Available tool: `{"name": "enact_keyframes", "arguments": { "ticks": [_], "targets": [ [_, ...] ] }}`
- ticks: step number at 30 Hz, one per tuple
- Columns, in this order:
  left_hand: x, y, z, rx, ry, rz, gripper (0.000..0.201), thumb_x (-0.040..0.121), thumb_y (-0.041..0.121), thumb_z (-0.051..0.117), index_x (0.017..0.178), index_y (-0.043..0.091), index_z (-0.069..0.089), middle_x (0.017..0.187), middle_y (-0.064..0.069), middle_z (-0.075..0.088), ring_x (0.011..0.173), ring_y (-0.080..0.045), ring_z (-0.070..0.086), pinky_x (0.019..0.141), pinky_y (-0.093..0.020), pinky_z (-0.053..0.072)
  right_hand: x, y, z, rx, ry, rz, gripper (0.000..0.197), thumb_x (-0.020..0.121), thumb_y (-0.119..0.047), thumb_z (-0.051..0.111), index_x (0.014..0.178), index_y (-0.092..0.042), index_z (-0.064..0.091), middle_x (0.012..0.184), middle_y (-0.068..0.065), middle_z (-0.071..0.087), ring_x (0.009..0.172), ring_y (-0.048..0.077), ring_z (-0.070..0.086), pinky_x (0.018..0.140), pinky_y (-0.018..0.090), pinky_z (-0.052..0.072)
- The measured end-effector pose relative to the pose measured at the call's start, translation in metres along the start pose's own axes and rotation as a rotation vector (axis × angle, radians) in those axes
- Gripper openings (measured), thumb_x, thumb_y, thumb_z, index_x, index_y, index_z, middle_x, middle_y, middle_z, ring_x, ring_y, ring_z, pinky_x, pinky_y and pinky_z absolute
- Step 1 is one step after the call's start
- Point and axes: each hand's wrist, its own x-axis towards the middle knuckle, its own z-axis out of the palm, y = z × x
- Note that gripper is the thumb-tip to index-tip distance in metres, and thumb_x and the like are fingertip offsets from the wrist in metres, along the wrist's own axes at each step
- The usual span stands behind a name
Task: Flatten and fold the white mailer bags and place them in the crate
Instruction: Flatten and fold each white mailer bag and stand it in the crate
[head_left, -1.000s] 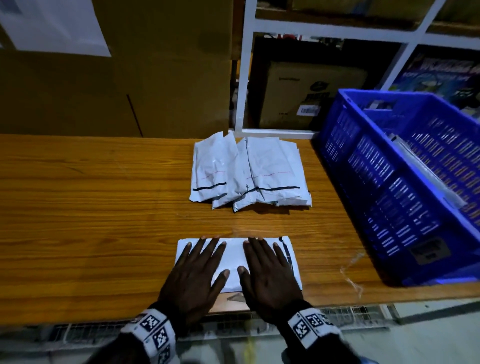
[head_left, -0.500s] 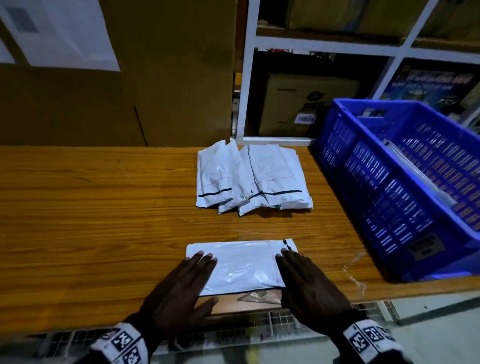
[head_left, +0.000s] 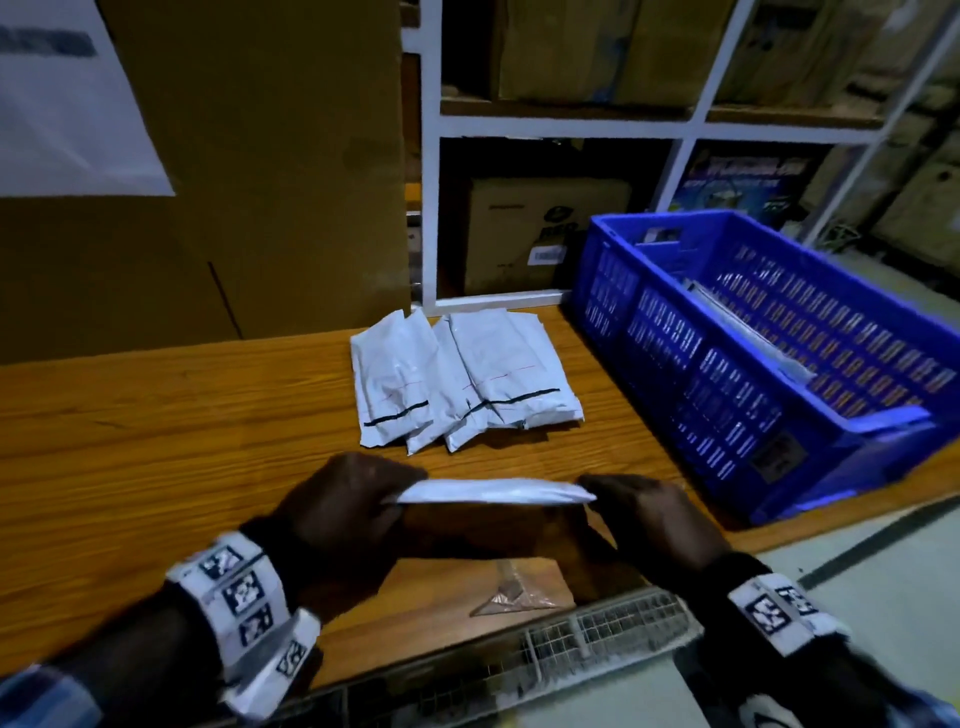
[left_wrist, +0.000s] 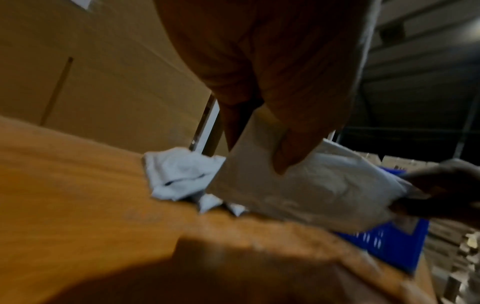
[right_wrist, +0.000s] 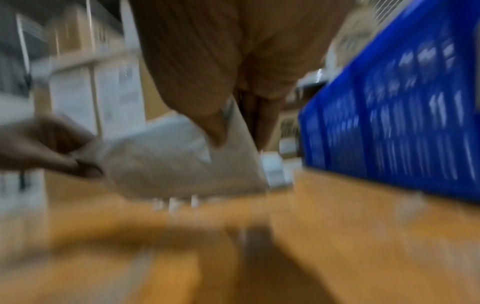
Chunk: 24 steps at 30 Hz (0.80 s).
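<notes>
While both my hands are raised above the desk (head_left: 156, 467), the white mailer bag (head_left: 493, 491) hangs stretched between them, lifted off the wood and seen nearly edge-on from the head view. My left hand (head_left: 343, 514) pinches its left end, thumb on top, as the left wrist view shows; my right hand (head_left: 654, 519) pinches the right end the same way. Both hands are knuckles up, wrists angled inward. Beyond the held bag a pile of mailer bags (head_left: 457, 379) lies on the desk, and the blue crate (head_left: 727, 395) stands to its right, near my right hand.
</notes>
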Motion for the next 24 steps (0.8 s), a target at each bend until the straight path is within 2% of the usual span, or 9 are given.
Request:
{"name": "enact_keyframes", "arguments": {
  "ticks": [4,6,8,11,13,16,18,20,24],
  "targets": [
    [0.065,0.029,-0.055,-0.052,0.028,0.088,0.021,0.075,0.016,0.072,0.094,0.021,0.079,0.087,0.011,0.075,0.078,0.008,0.066,0.065,-0.010,0.047,0.009,0.015,-0.067,0.068,0.098,0.035,0.022,0.087,-0.014,0.070,0.107,-0.022,0.072,0.084,0.001,0.074,0.072,0.015,0.069,0.057,0.032,0.052],
    [0.100,0.046,-0.075,-0.086,0.051,0.064,0.017,0.077,0.013,0.079,0.093,0.017,0.079,0.089,0.012,0.073,0.078,0.015,0.062,0.066,-0.005,0.045,0.009,0.032,-0.100,0.084,0.112,0.077,0.022,0.085,-0.012,0.071,0.105,-0.021,0.074,0.081,0.000,0.074,0.076,0.011,0.069,0.061,0.023,0.047],
    [0.137,0.064,-0.095,-0.109,0.047,0.051,0.020,0.074,0.010,0.082,0.093,0.016,0.078,0.089,0.009,0.073,0.077,0.014,0.063,0.066,-0.006,0.045,0.005,0.052,-0.134,0.073,0.142,0.079,0.024,0.082,-0.014,0.071,0.104,-0.021,0.074,0.080,0.001,0.074,0.078,0.010,0.069,0.061,0.021,0.046],
    [0.192,0.099,-0.116,-0.137,0.087,0.034,0.027,0.065,0.031,0.084,0.086,0.015,0.079,0.076,0.005,0.074,0.064,0.005,0.064,0.058,-0.022,0.050,-0.005,0.083,-0.184,0.043,0.251,0.042,0.025,0.079,-0.017,0.076,0.104,-0.017,0.075,0.074,0.003,0.073,0.083,0.002,0.065,0.058,0.021,0.044],
    [0.229,0.128,-0.124,-0.127,0.141,0.054,0.034,0.059,0.038,0.081,0.084,0.015,0.079,0.069,0.012,0.072,0.061,0.007,0.061,0.057,-0.020,0.048,-0.011,0.105,-0.212,0.040,0.324,0.023,0.026,0.079,-0.019,0.075,0.104,-0.014,0.074,0.073,0.004,0.073,0.082,-0.006,0.059,0.059,0.020,0.043],
    [0.285,0.169,-0.129,-0.104,0.186,0.086,0.024,0.068,0.012,0.087,0.090,0.015,0.078,0.064,0.025,0.067,0.058,0.011,0.055,0.054,-0.009,0.042,-0.020,0.142,-0.249,0.101,0.390,0.048,0.027,0.080,-0.025,0.068,0.093,-0.001,0.070,0.069,0.016,0.068,0.081,0.002,0.063,0.061,0.037,0.050],
    [0.321,0.193,-0.130,-0.102,0.183,0.103,0.028,0.070,0.003,0.083,0.095,0.012,0.076,0.059,0.026,0.065,0.055,0.012,0.054,0.052,-0.006,0.040,-0.024,0.165,-0.269,0.082,0.404,0.073,0.031,0.081,-0.026,0.069,0.091,0.004,0.067,0.068,0.020,0.064,0.075,0.003,0.054,0.061,0.042,0.050],
    [0.355,0.211,-0.129,-0.107,0.170,0.107,0.033,0.069,-0.001,0.082,0.100,0.009,0.073,0.056,0.025,0.064,0.054,0.011,0.052,0.053,-0.005,0.040,-0.027,0.184,-0.283,0.038,0.431,0.103,0.024,0.079,-0.016,0.078,0.094,0.001,0.069,0.072,0.017,0.067,0.075,0.005,0.044,0.063,0.044,0.053],
    [0.419,0.228,-0.126,-0.069,0.121,0.052,0.025,0.069,0.001,0.083,0.090,0.011,0.075,0.058,0.019,0.066,0.056,0.007,0.053,0.057,-0.009,0.044,-0.023,0.215,-0.296,0.041,0.462,0.178,0.027,0.076,-0.016,0.081,0.100,-0.005,0.072,0.080,0.011,0.069,0.078,0.006,0.050,0.070,0.033,0.047]
  ]
}}
